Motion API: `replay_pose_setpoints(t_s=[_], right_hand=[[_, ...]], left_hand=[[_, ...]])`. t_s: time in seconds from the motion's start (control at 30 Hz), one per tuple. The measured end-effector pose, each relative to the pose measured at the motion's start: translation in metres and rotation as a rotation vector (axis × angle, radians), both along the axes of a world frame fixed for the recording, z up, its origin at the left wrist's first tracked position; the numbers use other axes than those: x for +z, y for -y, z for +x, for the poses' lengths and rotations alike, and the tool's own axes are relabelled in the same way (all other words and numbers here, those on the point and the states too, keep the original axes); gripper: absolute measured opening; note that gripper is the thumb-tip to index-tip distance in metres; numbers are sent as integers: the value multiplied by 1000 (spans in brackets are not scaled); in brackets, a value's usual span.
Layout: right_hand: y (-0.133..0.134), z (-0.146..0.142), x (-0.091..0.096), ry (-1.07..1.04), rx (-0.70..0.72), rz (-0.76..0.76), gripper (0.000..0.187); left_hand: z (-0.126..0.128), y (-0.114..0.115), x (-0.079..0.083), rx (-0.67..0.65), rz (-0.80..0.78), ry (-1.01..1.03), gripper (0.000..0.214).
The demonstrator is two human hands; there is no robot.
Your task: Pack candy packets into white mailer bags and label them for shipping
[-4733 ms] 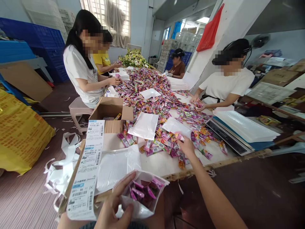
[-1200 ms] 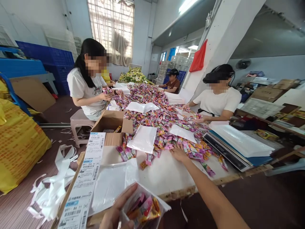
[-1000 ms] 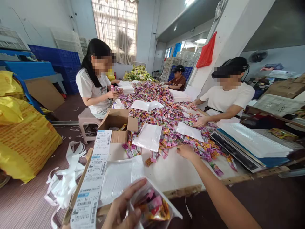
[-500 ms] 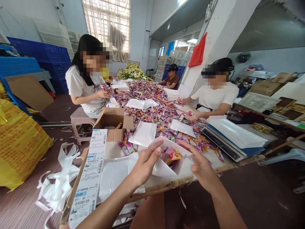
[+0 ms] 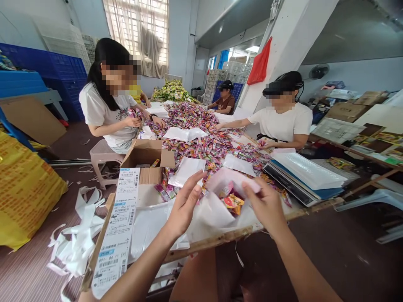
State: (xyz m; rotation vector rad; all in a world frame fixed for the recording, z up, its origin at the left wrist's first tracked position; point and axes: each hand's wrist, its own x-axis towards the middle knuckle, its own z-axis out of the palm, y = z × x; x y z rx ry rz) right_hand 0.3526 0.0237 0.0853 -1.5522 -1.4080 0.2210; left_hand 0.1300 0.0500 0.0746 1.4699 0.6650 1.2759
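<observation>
Workroom with pale blue walls; one long white-topped table [image 5: 217,240] with a rough wooden edge, running away beyond both hands.

Far left of the left hand: one large yellow sack [image 5: 28,197] with red print. Nearer to that hand, on the floor: one tangle of flat white strips [image 5: 77,239].

Beyond and left of the left hand: one co-worker in a white T-shirt [image 5: 108,111], gripping small packets.

Left of the left hand, along the table edge: one long white paper strip of barcode labels [image 5: 116,228], blue-marked. Behind it: one open brown cardboard box [image 5: 146,176]. Beside the left forearm: flat white mailers [image 5: 146,228], lying on the table.

Left hand [image 5: 185,203]: open, fingers extended, just beside the mouth of one white pouch [image 5: 218,207]; contact cannot be told.

Between the hands: that pouch, tilted, gaping, with orange and purple foil packets [image 5: 233,204] inside. Beyond it: a broad heap of pink and purple packets [image 5: 197,117].

Right hand [image 5: 264,205]: apart from the left, thumb and fingers pinching the pouch's upper right flap.

Beyond and right of the right hand: one stack of white bubble mailers [image 5: 310,170]; behind, one co-worker in a black headset [image 5: 283,119].
</observation>
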Motion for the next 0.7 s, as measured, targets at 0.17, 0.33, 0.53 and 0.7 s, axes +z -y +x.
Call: replay_pose_setpoints(t_s=[0.17,0.33,0.53,0.7], right_hand=[[-16,3,12,-27,95,-112,32],[-24,-3,15,-12,150,-123,34],[-12,-11,14,72,107,-163,31],[-24,0,21,-204,92,-135,29]], left_hand=[[-1,10,-5,112,3,-84,43],[16,11,11,180,631,-614,46],[57,-9,14,-19,783,-1072,64],[49,0,23,153,795,-834,49]])
